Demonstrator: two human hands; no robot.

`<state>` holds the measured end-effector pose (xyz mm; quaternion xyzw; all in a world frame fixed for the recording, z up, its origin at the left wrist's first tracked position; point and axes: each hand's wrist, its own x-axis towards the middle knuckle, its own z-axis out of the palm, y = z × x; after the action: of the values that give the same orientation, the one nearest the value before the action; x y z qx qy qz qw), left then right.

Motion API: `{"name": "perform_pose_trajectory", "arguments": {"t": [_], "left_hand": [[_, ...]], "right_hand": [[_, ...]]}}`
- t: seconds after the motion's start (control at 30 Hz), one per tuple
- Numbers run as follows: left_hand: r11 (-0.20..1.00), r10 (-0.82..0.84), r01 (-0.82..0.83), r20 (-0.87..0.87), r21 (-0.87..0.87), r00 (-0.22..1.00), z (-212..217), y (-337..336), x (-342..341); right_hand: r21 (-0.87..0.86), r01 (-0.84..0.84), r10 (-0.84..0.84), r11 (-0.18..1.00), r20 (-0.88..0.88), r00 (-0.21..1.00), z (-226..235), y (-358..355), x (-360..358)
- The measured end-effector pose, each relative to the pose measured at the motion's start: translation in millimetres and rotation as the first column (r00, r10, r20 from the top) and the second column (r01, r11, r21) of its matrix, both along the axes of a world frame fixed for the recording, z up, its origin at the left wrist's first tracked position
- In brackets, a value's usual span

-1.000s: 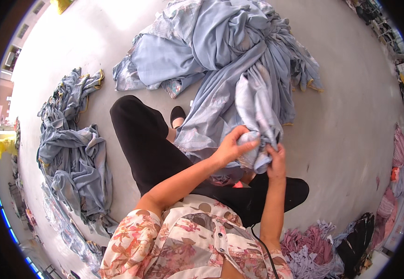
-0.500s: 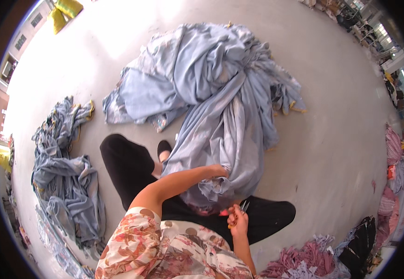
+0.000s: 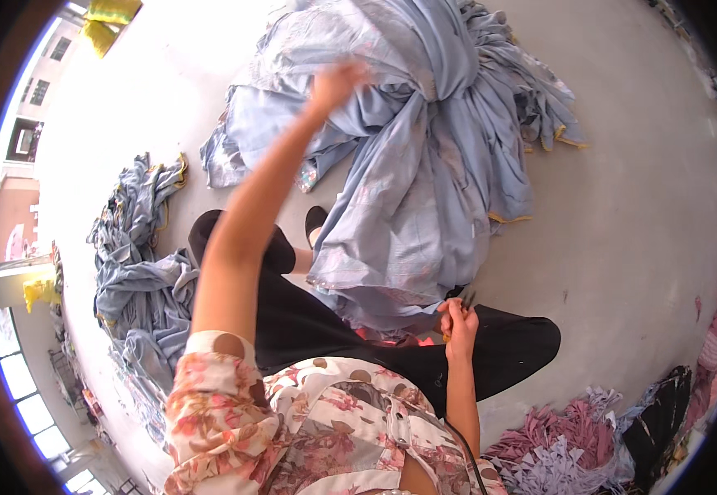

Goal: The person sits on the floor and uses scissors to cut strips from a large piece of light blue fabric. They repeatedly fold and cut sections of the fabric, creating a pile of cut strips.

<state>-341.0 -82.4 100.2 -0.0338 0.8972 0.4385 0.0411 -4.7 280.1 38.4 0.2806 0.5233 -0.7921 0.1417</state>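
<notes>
A large heap of light blue fabric with some yellow edging spreads over the floor and reaches my lap. My left arm stretches forward, and my left hand is over the far part of the heap. Motion smears its fingers, so whether they grip the cloth does not show. Close to my body, my right hand is closed round small scissors, their dark, thin blades pointing away from me. That hand is beside the near edge of the fabric, above my right leg.
A second pile of blue fabric lies left of my legs. Pink and lilac cloth scraps are heaped at the lower right, beside a black bundle. Yellow sacks stand at the far left.
My left hand has moved from the near fabric by my lap far forward and left over the heap. The gathered near edge now lies flatter. My right hand still holds the scissors.
</notes>
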Motion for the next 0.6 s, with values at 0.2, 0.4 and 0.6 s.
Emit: {"name": "perform_pose_trajectory", "arguments": {"t": [0.2,0.4,0.6], "left_hand": [[0.99,0.132,-0.091,0.48,-0.106,0.867,-193,49,266],[0.982,0.18,-0.188,0.274,0.004,0.945,-87,62,285],[0.923,-0.151,0.124,0.045,0.363,0.988,41,161,297]], "right_hand": [[0.05,-0.134,0.133,0.99,0.015,0.991,-19,-26,17],[0.259,-0.199,0.243,0.945,-0.149,0.959,-26,-31,25],[-0.102,-0.079,0.032,0.992,-0.398,0.917,38,-45,13]]}}
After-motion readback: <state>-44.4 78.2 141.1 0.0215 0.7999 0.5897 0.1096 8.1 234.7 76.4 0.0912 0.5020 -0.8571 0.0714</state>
